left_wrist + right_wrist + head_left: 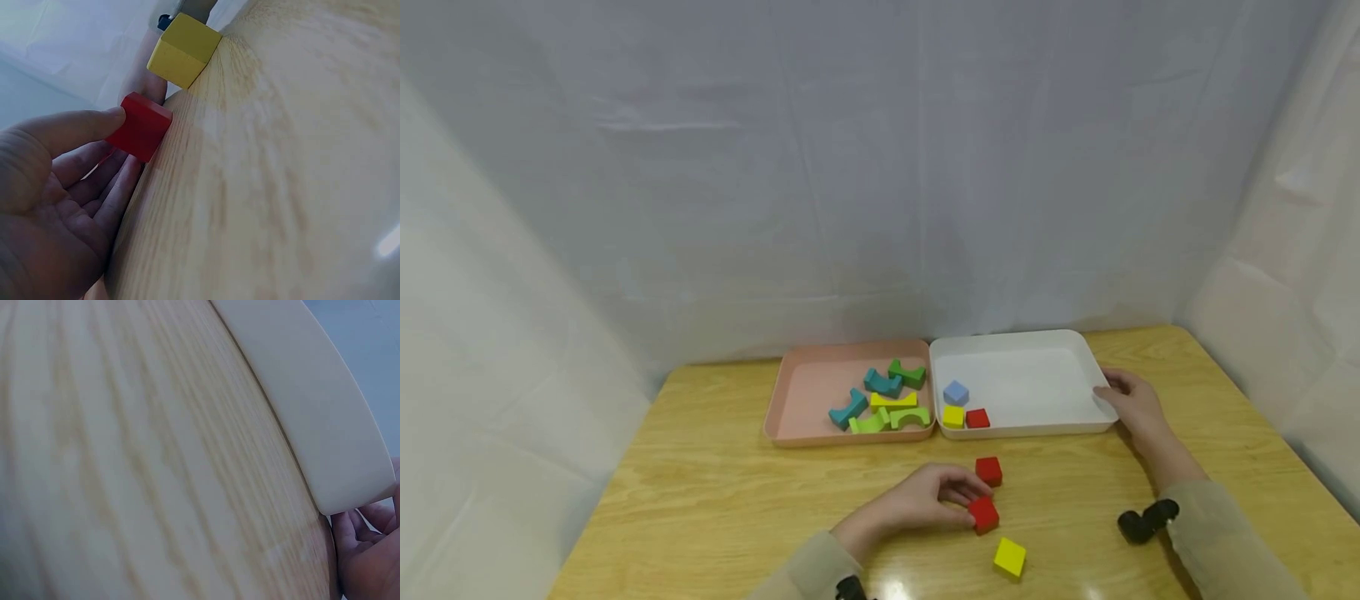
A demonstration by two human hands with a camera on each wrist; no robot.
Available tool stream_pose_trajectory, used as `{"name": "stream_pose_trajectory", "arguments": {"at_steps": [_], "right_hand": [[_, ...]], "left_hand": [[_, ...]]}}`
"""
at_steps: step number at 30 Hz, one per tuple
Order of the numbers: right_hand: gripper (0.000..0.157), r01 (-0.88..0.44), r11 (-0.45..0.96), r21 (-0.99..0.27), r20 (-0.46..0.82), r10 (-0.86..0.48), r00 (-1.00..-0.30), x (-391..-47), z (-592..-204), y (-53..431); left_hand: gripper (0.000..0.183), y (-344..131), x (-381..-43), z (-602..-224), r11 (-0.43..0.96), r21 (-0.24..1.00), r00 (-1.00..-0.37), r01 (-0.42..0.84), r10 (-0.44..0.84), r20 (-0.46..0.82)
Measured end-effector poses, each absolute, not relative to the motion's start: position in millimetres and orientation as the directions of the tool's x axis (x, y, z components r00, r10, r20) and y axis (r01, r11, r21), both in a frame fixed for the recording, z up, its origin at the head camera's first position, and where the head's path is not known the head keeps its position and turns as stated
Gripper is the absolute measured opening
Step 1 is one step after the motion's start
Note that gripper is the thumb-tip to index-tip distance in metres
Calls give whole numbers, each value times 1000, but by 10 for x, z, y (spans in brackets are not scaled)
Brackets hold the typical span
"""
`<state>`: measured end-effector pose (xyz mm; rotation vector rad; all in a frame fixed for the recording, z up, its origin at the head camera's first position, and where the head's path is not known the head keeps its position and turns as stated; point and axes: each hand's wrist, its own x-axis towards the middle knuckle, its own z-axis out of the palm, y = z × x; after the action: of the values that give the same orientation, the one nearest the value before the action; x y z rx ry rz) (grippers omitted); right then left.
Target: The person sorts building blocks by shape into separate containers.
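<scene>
My left hand (925, 500) pinches a red cube (983, 516) on the table, thumb on its near side and fingers behind it. In the left wrist view the thumb presses that red cube (140, 128), and its lower edge meets the wood. A second red cube (988, 472) sits just past my fingertips, and a yellow cube (1010, 558) lies nearer to me. My right hand (1138, 410) grips the right end of a white tray (1030, 383), with the thumb over the rim. In the right wrist view the fingers are partly hidden behind the tray's corner (350, 487).
Inside the white tray, a blue cube (956, 393), a yellow cube (953, 417) and a red cube (977, 418) lie at the left end. Against it stands a pink tray (797, 392) with several arched blocks (883, 383). A pale curtain (850, 167) hangs behind the table.
</scene>
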<state>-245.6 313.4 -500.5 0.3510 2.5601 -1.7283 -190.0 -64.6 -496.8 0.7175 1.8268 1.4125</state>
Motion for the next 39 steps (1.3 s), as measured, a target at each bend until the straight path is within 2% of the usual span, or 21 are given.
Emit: {"name": "stream_pose_trajectory", "arguments": {"at_steps": [19, 39], "right_hand": [[64, 234, 360, -903, -182, 172, -968, -2455, -5008, 3140], [61, 192, 368, -910, -141, 163, -977, -2452, -5023, 3145]], "left_hand": [[35, -639, -1868, -4939, 267, 964, -607, 13, 768, -205], [25, -610, -1829, -4928, 296, 955, -675, 1, 705, -218]]}}
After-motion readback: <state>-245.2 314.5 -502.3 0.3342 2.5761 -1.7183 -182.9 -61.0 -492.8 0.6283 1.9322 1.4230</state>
